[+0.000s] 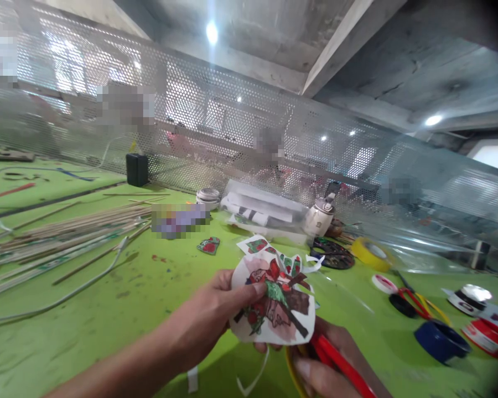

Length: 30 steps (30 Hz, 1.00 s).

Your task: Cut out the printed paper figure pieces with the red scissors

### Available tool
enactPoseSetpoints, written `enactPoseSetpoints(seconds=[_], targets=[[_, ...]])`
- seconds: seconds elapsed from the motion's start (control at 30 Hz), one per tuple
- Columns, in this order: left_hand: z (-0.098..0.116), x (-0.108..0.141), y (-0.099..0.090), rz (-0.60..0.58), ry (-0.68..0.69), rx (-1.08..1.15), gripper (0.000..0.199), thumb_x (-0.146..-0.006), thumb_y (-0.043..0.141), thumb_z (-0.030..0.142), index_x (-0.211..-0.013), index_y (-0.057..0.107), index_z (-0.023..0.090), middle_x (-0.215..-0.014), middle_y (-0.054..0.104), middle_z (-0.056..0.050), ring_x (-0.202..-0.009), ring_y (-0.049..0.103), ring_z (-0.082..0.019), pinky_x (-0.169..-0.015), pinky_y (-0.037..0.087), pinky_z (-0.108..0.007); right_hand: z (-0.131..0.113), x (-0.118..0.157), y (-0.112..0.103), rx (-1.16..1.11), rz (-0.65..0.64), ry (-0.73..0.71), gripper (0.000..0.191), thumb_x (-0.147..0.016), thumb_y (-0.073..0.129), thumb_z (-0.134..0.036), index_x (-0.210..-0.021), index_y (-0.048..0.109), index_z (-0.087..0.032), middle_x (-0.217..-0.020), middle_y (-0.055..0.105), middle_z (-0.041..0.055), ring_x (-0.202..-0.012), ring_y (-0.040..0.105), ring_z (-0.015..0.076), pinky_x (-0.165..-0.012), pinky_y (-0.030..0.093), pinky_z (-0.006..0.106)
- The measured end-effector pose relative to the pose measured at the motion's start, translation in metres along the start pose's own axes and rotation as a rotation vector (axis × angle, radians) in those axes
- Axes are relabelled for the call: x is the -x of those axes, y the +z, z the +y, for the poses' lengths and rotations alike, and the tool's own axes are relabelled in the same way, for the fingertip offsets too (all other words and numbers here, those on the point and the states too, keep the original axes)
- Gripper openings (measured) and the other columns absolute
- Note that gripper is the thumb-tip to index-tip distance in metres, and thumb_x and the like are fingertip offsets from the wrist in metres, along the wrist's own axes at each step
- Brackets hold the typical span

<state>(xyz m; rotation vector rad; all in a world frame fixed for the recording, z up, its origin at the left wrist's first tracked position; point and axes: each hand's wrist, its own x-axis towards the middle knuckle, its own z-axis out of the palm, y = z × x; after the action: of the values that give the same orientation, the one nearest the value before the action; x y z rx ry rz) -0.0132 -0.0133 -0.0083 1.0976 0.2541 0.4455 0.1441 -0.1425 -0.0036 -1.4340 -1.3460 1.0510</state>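
Note:
A rounded piece of white paper (292, 326) with a red, green and brown drawing is pinched in my left hand (219, 301), thumb on its front. Just right of and below it, my right hand (327, 362) is closed round scissors with red and yellow handles (340, 365); their blades are hidden behind the paper. Behind the held piece lie more drawn paper pieces (253, 245), and a small red and green cutout (208, 245) rests on the green table (149, 293). A thin paper strip (255, 373) hangs below my hands.
Thin sticks (87, 226) and a pale cable (95, 282) lie at left. Yellow tape (371, 254), a blue roll (442, 340), a red roll (487, 334) and other scissors (417, 298) are at right. A mesh screen (216, 121) stands behind a kettle (320, 216).

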Motion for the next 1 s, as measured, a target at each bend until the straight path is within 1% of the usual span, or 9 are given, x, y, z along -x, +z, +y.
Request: enactPoseSetpoints(seconds=[0.17, 0.3, 0.47, 0.6, 0.67, 0.77, 0.87, 0.9, 1.0], targets=[[-0.003, 0.002, 0.002, -0.035, -0.024, -0.019, 0.030, -0.090, 0.055, 0.029, -0.092, 0.073, 0.005, -0.081, 0.075, -0.017, -0.064, 0.070, -0.018, -0.060, 0.056, -0.026, -0.002, -0.002, 0.006, -0.100, 0.014, -0.115, 0.019, -0.071, 0.057, -0.025, -0.086, 0.066, -0.018, -0.076, 0.063, 0.0043, -0.067, 0.054, 0.0168, -0.064, 0.042, 0.027], [0.001, 0.003, 0.005, -0.080, -0.034, -0.010, 0.032, -0.092, 0.053, 0.029, -0.092, 0.073, 0.005, -0.083, 0.075, -0.018, -0.066, 0.071, -0.018, -0.061, 0.055, -0.023, -0.001, -0.004, 0.006, -0.100, -0.019, -0.084, 0.017, -0.071, 0.056, -0.022, -0.085, 0.066, -0.018, -0.075, 0.063, 0.0028, -0.054, 0.046, 0.0125, -0.051, 0.036, 0.024], [0.001, 0.002, 0.004, -0.086, -0.048, 0.004, 0.031, -0.092, 0.052, 0.028, -0.098, 0.072, 0.005, -0.085, 0.075, -0.017, -0.065, 0.071, -0.018, -0.061, 0.056, -0.025, -0.003, -0.003, 0.005, -0.081, 0.002, -0.096, 0.022, -0.069, 0.054, -0.026, -0.085, 0.066, -0.017, -0.065, 0.060, 0.0027, -0.059, 0.053, 0.0166, -0.064, 0.043, 0.029], [0.001, 0.002, 0.004, -0.096, -0.053, 0.001, 0.031, -0.093, 0.051, 0.028, -0.101, 0.072, 0.005, -0.085, 0.075, -0.017, -0.066, 0.071, -0.019, -0.062, 0.056, -0.026, -0.011, -0.001, 0.007, -0.075, 0.021, 0.034, 0.025, -0.067, 0.057, -0.026, -0.088, 0.066, -0.016, -0.062, 0.061, 0.0033, -0.057, 0.056, 0.0184, -0.052, 0.041, 0.026], [0.001, 0.002, 0.005, -0.094, -0.057, -0.002, 0.031, -0.093, 0.052, 0.028, -0.099, 0.072, 0.005, -0.084, 0.075, -0.018, -0.067, 0.072, -0.019, -0.062, 0.056, -0.026, -0.012, 0.000, 0.008, -0.071, 0.036, 0.033, 0.025, -0.068, 0.058, -0.028, -0.089, 0.066, -0.016, -0.064, 0.062, 0.0039, -0.059, 0.056, 0.0185, -0.051, 0.040, 0.025], [0.001, 0.002, 0.006, -0.091, -0.065, 0.017, 0.031, -0.092, 0.052, 0.028, -0.100, 0.071, 0.005, -0.085, 0.075, -0.018, -0.067, 0.072, -0.020, -0.062, 0.057, -0.027, -0.008, 0.000, 0.009, -0.066, 0.058, -0.022, 0.025, -0.070, 0.062, -0.032, -0.089, 0.066, -0.017, -0.063, 0.061, 0.0027, -0.054, 0.051, 0.0151, -0.057, 0.043, 0.027], [-0.001, 0.002, 0.006, -0.103, -0.063, 0.043, 0.031, -0.092, 0.053, 0.029, -0.102, 0.070, 0.005, -0.087, 0.074, -0.018, -0.068, 0.072, -0.020, -0.062, 0.056, -0.028, -0.004, -0.001, 0.010, -0.120, 0.050, -0.052, 0.023, -0.069, 0.064, -0.036, -0.083, 0.066, -0.018, -0.061, 0.059, 0.0011, -0.049, 0.045, 0.0124, -0.068, 0.047, 0.031], [-0.001, 0.001, 0.006, -0.106, -0.064, 0.050, 0.031, -0.092, 0.053, 0.029, -0.102, 0.070, 0.005, -0.086, 0.074, -0.019, -0.068, 0.072, -0.021, -0.062, 0.056, -0.029, -0.003, -0.001, 0.011, -0.134, 0.051, -0.061, 0.024, -0.069, 0.063, -0.037, -0.082, 0.065, -0.018, -0.061, 0.058, 0.0011, -0.048, 0.045, 0.0120, -0.067, 0.047, 0.030], [-0.002, 0.001, 0.006, -0.102, -0.075, 0.060, 0.031, -0.090, 0.055, 0.031, -0.099, 0.070, 0.005, -0.083, 0.074, -0.018, -0.067, 0.071, -0.021, -0.062, 0.056, -0.029, -0.002, 0.000, 0.012, -0.116, 0.072, -0.062, 0.026, -0.069, 0.061, -0.037, -0.084, 0.064, -0.016, -0.063, 0.058, 0.0021, -0.048, 0.042, 0.0110, -0.049, 0.038, 0.023]])
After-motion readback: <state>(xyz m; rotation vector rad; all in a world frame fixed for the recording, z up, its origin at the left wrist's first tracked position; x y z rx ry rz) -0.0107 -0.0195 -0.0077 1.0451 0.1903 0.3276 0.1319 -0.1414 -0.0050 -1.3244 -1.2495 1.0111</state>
